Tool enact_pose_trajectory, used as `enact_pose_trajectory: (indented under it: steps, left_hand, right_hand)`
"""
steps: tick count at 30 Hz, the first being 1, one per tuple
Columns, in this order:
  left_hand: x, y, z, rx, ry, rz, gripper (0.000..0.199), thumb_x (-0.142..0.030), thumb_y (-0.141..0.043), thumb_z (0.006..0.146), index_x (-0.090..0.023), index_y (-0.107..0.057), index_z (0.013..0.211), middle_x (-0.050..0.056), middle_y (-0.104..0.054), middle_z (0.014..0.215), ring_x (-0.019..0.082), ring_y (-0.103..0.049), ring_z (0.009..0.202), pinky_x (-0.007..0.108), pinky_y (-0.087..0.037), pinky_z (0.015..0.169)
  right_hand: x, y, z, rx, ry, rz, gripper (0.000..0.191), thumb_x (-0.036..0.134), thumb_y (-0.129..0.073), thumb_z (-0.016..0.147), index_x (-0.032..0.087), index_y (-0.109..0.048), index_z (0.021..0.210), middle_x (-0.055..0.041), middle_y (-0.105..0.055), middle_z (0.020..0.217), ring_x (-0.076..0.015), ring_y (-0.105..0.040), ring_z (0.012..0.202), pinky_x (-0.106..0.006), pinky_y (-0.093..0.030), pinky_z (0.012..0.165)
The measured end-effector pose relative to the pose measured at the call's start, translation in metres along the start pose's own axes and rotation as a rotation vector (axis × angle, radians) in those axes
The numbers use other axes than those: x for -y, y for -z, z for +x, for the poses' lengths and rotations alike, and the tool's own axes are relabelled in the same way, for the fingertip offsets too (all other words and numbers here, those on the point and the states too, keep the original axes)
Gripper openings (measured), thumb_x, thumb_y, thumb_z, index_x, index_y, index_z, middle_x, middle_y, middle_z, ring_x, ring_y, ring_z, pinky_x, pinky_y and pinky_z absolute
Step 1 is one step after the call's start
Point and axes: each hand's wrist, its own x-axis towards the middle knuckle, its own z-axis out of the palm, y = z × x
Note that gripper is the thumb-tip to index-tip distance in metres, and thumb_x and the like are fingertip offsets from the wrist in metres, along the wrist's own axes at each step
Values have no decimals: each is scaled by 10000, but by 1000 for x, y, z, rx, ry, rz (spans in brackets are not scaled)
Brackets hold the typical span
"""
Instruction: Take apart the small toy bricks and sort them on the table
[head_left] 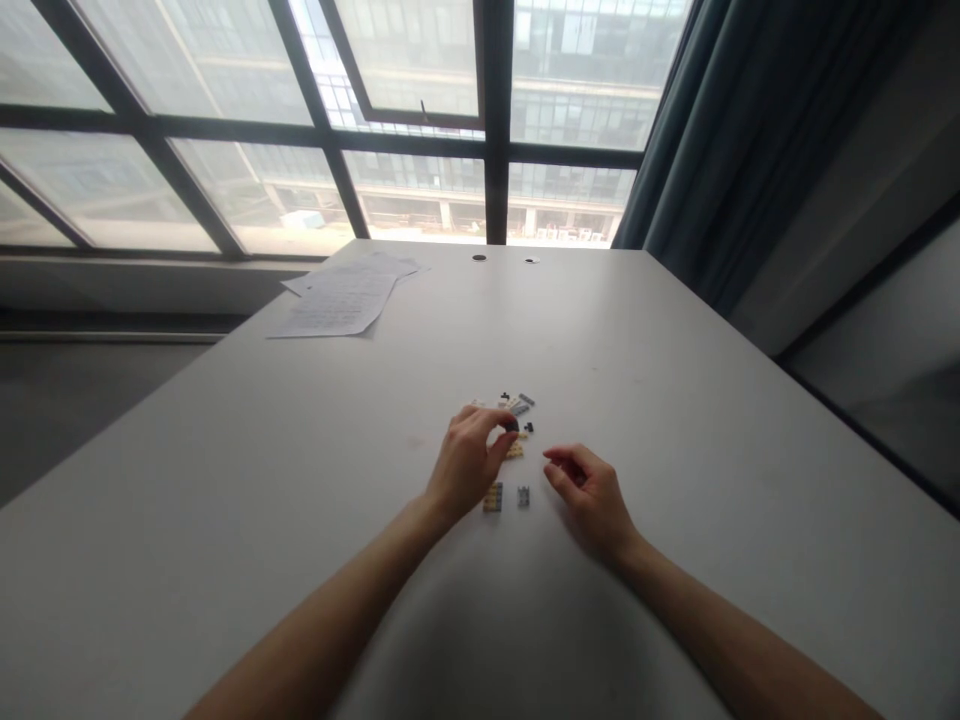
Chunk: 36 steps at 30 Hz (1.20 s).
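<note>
My left hand (471, 450) pinches a small dark piece (511, 425) between thumb and fingertips, over a loose group of small building pieces. Among them are grey strips (520, 408), a black piece (529, 427) and cream pieces (514, 452). Below that hand lies a tan and grey block (493, 497), with a small grey piece (523, 496) to its right. To the right of the pieces, my right hand (589, 485) hovers or rests by the table with its fingers curled and thumb apart from the index finger; nothing shows between them.
The pieces lie on a long white table (315, 440). Printed sheets of paper (337, 300) are at its far left. Two small round fittings (479, 258) sit near the far edge. Beyond stand large windows, with a dark curtain (720, 130) on the right.
</note>
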Motion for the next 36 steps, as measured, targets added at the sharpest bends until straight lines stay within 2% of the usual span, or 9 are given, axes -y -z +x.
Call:
enact_pose_trajectory:
  steps: [5,10,14,18,23,27,32,36]
  left_hand:
    - [-27,8,-27,-108,-47,-239,39,-192,-642,828,-202,-630,863,24,-663,802,166,-607,780,298,-502,716]
    - [-30,9,-30,-140,-187,-265,81,-171,-660,812,-212,-632,748,18,-669,745,163,-588,745,298,-501,690]
    - [-27,7,-30,-135,-209,-268,52,-165,-656,813,-217,-647,810,30,-658,812,163,-592,796,297,-506,722]
    - [-24,6,-32,-102,-165,-309,144,-197,-665,815,-217,-635,954,51,-675,889,183,-616,867,326,-515,782]
    - [-23,6,-32,-95,-130,-324,102,-158,-651,820,-222,-656,898,33,-689,845,172,-627,832,310,-516,763]
    - [-24,7,-31,-110,-130,-319,99,-143,-647,817,-222,-671,871,26,-696,816,163,-634,793,299,-519,738]
    - [-26,7,-31,-125,-154,-322,74,-155,-640,823,-217,-667,852,31,-693,791,163,-630,770,298,-518,716]
    - [-27,6,-32,-151,-151,-267,44,-193,-670,810,-208,-637,784,21,-660,724,161,-595,719,294,-495,674]
  right_hand:
    - [13,-6,-2,187,-30,390,236,331,-645,818,191,-661,1007,-59,-703,932,-183,-650,829,-317,-532,743]
    - [23,-11,-6,165,-102,550,207,312,-732,740,198,-668,901,-27,-699,822,-157,-653,704,-306,-559,679]
    - [22,-9,-6,131,-110,548,200,300,-759,712,210,-662,862,-18,-696,800,-161,-658,712,-310,-569,682]
    - [18,-7,-5,90,-95,506,219,294,-776,693,213,-665,864,-23,-704,809,-175,-665,750,-327,-569,717]
    - [16,-6,-5,119,-49,528,174,263,-759,717,216,-682,865,-26,-709,842,-177,-665,793,-327,-555,750]
    - [19,-5,-4,159,-1,533,95,268,-749,731,219,-693,789,-41,-700,923,-196,-657,881,-347,-552,797]
    - [22,-4,-4,129,-78,536,216,317,-791,673,214,-688,833,-32,-718,819,-189,-674,770,-344,-576,720]
    - [21,-6,-6,190,-80,520,225,297,-774,697,212,-707,894,-39,-738,883,-198,-690,826,-360,-569,785]
